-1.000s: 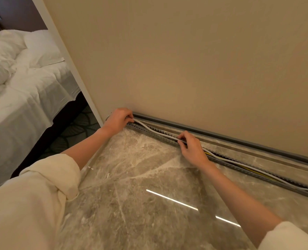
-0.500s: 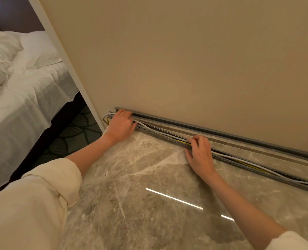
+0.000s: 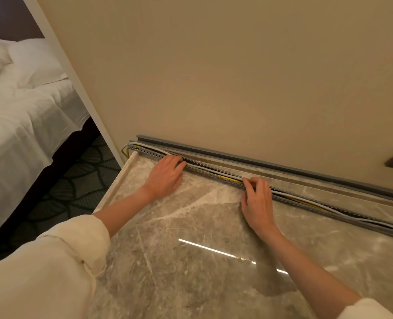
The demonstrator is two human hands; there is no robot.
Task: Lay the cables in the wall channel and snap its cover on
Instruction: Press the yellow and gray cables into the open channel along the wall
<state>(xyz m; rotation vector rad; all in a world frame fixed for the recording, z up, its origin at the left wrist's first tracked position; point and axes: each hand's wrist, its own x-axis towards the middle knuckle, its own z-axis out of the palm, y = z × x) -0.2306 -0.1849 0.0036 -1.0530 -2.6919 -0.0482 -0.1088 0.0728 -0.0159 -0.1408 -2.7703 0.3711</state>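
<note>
Both flat hands, the left hand and right hand, press the white, yellow and black cables into the long grey slotted channel, gripping nothing; next, I think, the grey cover strip by the wall gets snapped on.

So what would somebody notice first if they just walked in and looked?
Probably the two hands pressing down along the slotted grey channel where the marble top meets the wall: the left hand nearer its end, the right hand further along. White, yellow and black cables run inside it, with no cover on yet. A bed with white sheets sits off to the left.
</note>
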